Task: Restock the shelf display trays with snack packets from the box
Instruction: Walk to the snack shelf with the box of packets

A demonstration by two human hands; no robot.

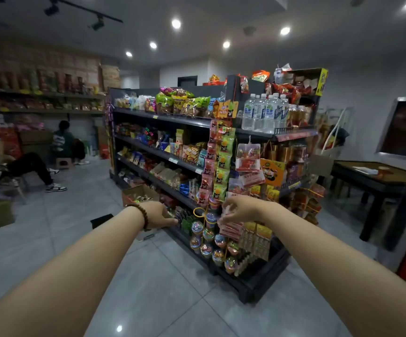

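Note:
My left hand [159,214], with a bead bracelet on the wrist, reaches the low shelf of the dark shelf unit [163,152]; its fingertips touch small dark packets [180,215] there, and I cannot tell whether it grips one. My right hand [239,208] is closed around pink-and-white snack packets [230,227] hanging at the shelf's end corner. An open cardboard box [138,194] with packets inside sits on the floor by the shelf, just beyond my left hand.
Strips of hanging snacks [219,161] and a rack of round candy cups [209,237] cover the shelf's corner. A dark table [377,181] stands to the right. Two people sit at the far left by wall shelves [39,98]. Grey tiled floor [148,288] spreads below my arms.

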